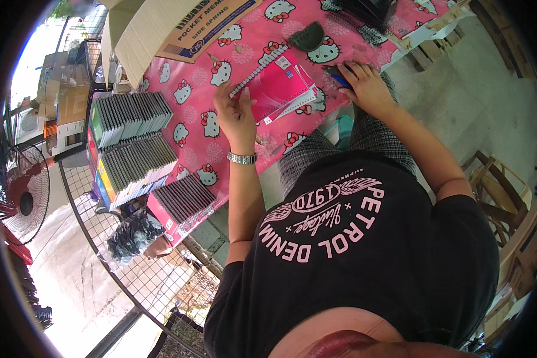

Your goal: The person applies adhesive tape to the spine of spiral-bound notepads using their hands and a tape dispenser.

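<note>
Clearly, in the head view, a pink notebook (280, 88) is seen laid on a pink cloth (191, 73). At the notebook's left end, near its coil (258, 74), the left hand (235, 113) is held with fingers bent; whether anything is pinched cannot be told. Right of it, the right hand (364, 88) is laid, fingers parted, over a blue-and-black item (339, 79); its grip is unclear. Left of it, notebook stacks (136, 164) are ranged.

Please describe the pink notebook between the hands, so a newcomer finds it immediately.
Find the pink cat-patterned tablecloth. Between the left hand and right hand lies the pink notebook. Unlike the stacked notebooks at left, it lies apart, showing its broad pink face.
</note>
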`<state>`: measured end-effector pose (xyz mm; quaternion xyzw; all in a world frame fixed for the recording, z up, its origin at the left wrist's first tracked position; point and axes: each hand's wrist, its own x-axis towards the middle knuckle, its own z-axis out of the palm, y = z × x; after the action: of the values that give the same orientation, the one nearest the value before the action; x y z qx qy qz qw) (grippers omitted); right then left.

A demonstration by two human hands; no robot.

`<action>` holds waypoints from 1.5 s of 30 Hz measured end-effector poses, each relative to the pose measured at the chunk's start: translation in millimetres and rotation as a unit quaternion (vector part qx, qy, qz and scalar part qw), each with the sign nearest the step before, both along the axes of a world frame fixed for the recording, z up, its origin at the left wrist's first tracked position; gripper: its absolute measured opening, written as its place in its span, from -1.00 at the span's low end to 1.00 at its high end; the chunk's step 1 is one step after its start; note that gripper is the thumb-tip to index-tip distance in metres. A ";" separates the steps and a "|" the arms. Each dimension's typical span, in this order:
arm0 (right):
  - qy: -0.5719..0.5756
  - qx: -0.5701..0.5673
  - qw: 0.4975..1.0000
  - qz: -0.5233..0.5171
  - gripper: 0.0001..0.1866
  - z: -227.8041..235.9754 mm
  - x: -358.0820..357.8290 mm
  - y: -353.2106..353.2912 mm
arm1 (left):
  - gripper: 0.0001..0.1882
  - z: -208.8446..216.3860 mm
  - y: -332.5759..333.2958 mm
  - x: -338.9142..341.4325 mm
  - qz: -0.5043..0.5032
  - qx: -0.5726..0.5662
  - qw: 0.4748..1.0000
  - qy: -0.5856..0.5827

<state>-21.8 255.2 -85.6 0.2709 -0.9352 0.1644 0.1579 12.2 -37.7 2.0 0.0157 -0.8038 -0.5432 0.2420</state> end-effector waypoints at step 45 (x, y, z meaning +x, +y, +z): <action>-0.136 -0.226 0.964 -0.030 -0.49 27.4 -21.9 -22.6 | -0.74 -69.2 -119.8 89.7 0.322 0.090 0.936 -0.107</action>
<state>-43.6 232.7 -58.1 0.1750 -0.8943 0.4016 0.0907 101.9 -157.5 -67.2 0.3531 -0.7248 -0.5014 0.3139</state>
